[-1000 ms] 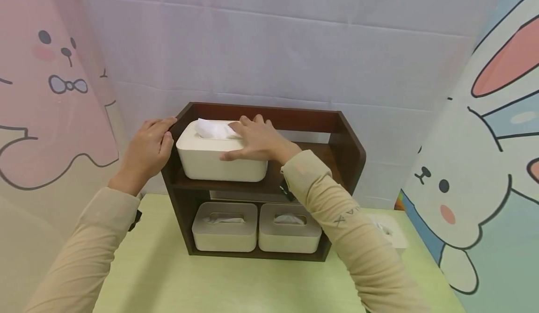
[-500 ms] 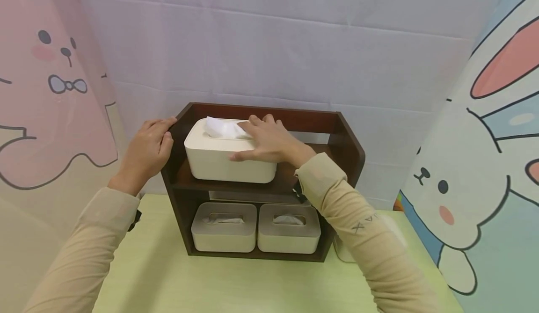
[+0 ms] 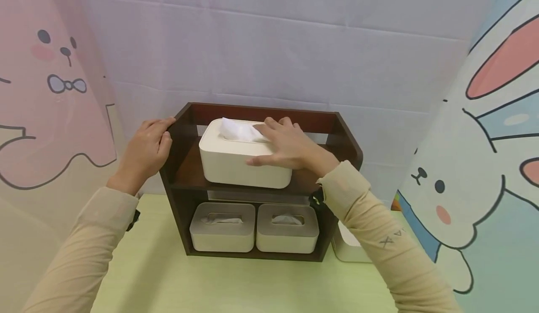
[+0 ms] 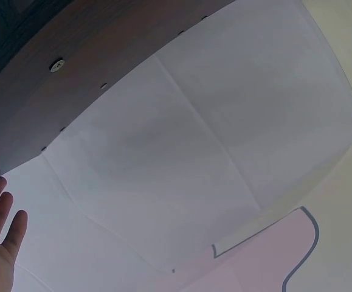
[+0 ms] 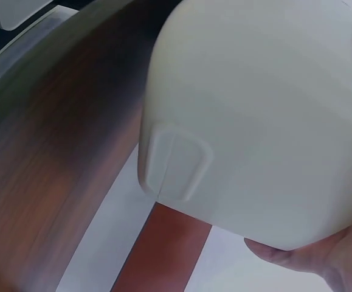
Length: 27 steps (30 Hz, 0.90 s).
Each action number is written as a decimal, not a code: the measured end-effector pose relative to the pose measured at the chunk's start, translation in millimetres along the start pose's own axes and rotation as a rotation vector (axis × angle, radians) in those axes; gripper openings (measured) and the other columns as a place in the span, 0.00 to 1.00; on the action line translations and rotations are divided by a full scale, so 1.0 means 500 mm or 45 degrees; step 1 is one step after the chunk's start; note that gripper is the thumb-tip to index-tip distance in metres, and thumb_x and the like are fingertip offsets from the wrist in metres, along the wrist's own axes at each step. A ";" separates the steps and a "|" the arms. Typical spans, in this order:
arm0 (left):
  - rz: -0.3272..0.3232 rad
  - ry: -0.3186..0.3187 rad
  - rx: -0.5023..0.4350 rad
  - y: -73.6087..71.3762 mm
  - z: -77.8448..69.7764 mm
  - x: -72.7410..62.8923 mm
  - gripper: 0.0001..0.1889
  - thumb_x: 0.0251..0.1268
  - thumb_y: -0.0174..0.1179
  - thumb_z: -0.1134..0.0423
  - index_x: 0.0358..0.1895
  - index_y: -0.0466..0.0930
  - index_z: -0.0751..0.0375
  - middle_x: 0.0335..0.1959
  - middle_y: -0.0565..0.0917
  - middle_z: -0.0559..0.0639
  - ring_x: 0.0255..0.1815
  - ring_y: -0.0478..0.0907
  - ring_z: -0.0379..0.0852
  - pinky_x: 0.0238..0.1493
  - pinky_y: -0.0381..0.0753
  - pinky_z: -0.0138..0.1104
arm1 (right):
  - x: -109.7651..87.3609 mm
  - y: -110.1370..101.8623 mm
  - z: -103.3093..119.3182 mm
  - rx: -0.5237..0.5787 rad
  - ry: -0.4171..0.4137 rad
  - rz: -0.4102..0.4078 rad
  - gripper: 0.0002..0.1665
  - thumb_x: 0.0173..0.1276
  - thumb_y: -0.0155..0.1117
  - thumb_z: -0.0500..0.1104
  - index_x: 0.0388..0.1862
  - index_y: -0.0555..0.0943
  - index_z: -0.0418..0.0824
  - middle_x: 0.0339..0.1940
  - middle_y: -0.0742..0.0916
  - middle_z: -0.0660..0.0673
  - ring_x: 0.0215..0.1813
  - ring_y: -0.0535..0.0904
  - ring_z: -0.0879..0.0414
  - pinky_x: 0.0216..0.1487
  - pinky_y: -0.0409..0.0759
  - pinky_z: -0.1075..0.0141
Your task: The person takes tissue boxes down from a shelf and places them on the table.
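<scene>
A white tissue box with a tissue sticking out of its slot is on the upper level of the dark brown wooden shelf. My right hand grips it across its right part, thumb on the front and fingers over the top toward the back. The right wrist view shows the end of the box up close, with fingers round its far side. My left hand rests against the left side panel, near its top edge. In the left wrist view its fingers look straight, one touching the panel.
Two tissue boxes with greyish lids, the left box and the right box, stand side by side on the lower level. Another white box stands on the pale green table, partly behind my right sleeve. Cloth walls surround the table.
The upper tissue box has shifted to the right along the shelf, moved by my right hand, and now sits away from the left panel. My left hand has stayed in place.
</scene>
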<state>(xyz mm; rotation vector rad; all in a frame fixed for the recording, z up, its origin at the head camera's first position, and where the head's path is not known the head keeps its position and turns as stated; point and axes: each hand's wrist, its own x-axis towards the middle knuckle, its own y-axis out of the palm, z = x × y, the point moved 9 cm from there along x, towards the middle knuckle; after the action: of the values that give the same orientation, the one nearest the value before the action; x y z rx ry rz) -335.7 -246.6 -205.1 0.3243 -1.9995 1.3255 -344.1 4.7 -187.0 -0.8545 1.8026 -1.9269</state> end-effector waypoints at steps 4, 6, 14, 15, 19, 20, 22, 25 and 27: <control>0.003 -0.003 -0.004 0.000 0.001 0.000 0.23 0.69 0.35 0.61 0.61 0.69 0.65 0.59 0.73 0.62 0.60 0.65 0.59 0.60 0.65 0.52 | -0.024 -0.006 -0.006 -0.010 -0.009 -0.002 0.51 0.51 0.50 0.76 0.70 0.57 0.54 0.62 0.68 0.50 0.53 0.64 0.47 0.48 0.66 0.56; 0.002 0.000 0.000 0.000 0.000 0.000 0.23 0.69 0.35 0.61 0.61 0.69 0.65 0.58 0.74 0.62 0.60 0.65 0.59 0.61 0.65 0.52 | -0.037 -0.010 -0.009 -0.011 -0.021 -0.017 0.50 0.51 0.52 0.75 0.70 0.58 0.53 0.61 0.68 0.49 0.53 0.65 0.46 0.47 0.66 0.56; -0.004 0.006 -0.009 0.002 -0.001 0.003 0.23 0.69 0.35 0.61 0.60 0.69 0.65 0.58 0.74 0.62 0.59 0.65 0.59 0.61 0.65 0.52 | -0.092 -0.030 -0.018 -0.050 -0.081 -0.119 0.48 0.51 0.54 0.74 0.67 0.63 0.52 0.52 0.71 0.53 0.47 0.67 0.49 0.43 0.67 0.60; -0.003 0.005 -0.009 0.002 0.000 0.003 0.23 0.69 0.35 0.61 0.60 0.69 0.65 0.58 0.74 0.62 0.59 0.65 0.59 0.60 0.65 0.52 | -0.099 -0.033 -0.018 -0.050 -0.088 -0.129 0.48 0.51 0.54 0.74 0.66 0.64 0.52 0.51 0.71 0.53 0.47 0.67 0.48 0.43 0.67 0.60; -0.005 0.009 -0.007 0.004 0.001 0.003 0.22 0.69 0.35 0.61 0.60 0.69 0.65 0.58 0.74 0.62 0.59 0.65 0.59 0.61 0.65 0.52 | -0.131 -0.043 -0.019 -0.058 -0.109 -0.158 0.47 0.51 0.56 0.72 0.65 0.65 0.50 0.52 0.70 0.52 0.50 0.68 0.46 0.47 0.68 0.57; -0.006 0.010 -0.007 0.004 0.001 0.004 0.22 0.69 0.35 0.61 0.60 0.69 0.65 0.58 0.74 0.62 0.59 0.65 0.59 0.61 0.65 0.52 | -0.139 -0.044 -0.020 -0.056 -0.108 -0.160 0.47 0.51 0.56 0.72 0.66 0.65 0.50 0.54 0.70 0.51 0.52 0.67 0.45 0.50 0.67 0.55; -0.010 0.014 -0.007 0.003 0.001 0.004 0.22 0.68 0.35 0.62 0.60 0.69 0.66 0.58 0.74 0.62 0.59 0.65 0.59 0.60 0.65 0.52 | -0.156 -0.048 -0.021 -0.048 -0.096 -0.161 0.47 0.50 0.57 0.71 0.66 0.64 0.50 0.60 0.70 0.48 0.57 0.66 0.43 0.54 0.66 0.51; -0.015 0.017 -0.003 0.003 0.002 0.005 0.22 0.68 0.36 0.62 0.60 0.70 0.66 0.58 0.74 0.62 0.59 0.66 0.59 0.60 0.65 0.52 | -0.181 -0.052 -0.024 -0.041 -0.088 -0.170 0.49 0.50 0.58 0.71 0.67 0.63 0.49 0.66 0.67 0.45 0.61 0.64 0.42 0.56 0.65 0.48; -0.020 0.023 0.001 0.003 0.001 0.006 0.22 0.68 0.36 0.62 0.60 0.70 0.66 0.58 0.74 0.62 0.58 0.66 0.59 0.60 0.66 0.52 | -0.196 -0.054 -0.024 -0.049 -0.100 -0.181 0.49 0.50 0.59 0.70 0.67 0.63 0.49 0.66 0.67 0.45 0.61 0.64 0.42 0.55 0.66 0.48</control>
<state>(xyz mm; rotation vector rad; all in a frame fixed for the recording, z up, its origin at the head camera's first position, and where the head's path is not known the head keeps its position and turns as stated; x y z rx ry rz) -338.6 -245.8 -204.2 0.3264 -1.9781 1.3150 -274.5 79.5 -178.1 -1.0826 1.7815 -1.9194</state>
